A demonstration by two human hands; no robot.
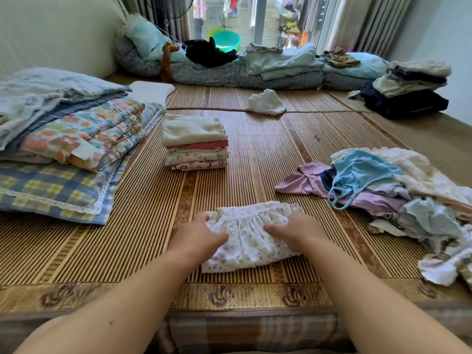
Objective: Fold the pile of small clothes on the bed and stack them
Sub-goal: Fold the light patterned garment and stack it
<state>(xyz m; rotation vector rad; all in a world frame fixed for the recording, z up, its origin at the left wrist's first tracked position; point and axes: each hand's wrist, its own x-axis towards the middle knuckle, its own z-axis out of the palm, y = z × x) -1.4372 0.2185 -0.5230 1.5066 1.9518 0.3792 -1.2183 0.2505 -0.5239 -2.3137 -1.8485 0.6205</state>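
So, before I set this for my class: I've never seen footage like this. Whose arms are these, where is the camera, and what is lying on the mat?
There is no machine here. A person wears one camera on the head, looking forward and down, so the two bare arms are their own. The left hand and right hand each hold a side of a small flowered garment lying on the bamboo mat. Behind it stands a neat stack of folded clothes. To the right lies the pile not yet folded. Folded quilts sit on the left.
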